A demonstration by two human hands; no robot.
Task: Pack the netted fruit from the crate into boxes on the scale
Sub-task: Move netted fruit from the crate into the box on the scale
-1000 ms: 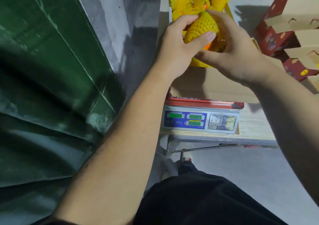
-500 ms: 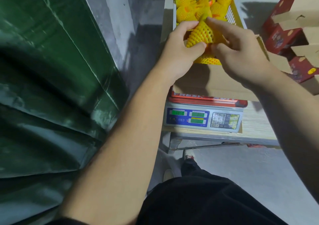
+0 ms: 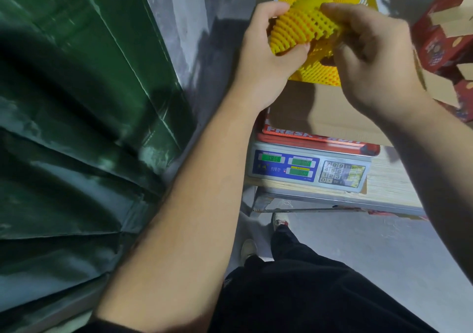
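Green tarp [image 3: 76, 102] at left, scale [image 3: 309, 169] under box [image 3: 320, 118], both hands [image 3: 266, 59] [image 3: 376, 59] gripping netted fruit [image 3: 299, 31]

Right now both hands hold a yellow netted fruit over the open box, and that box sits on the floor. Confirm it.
Not quite. Both the left hand and right hand do hold the yellow netted fruit over the open box, but the head view shows that box sitting on the scale, not on the floor.
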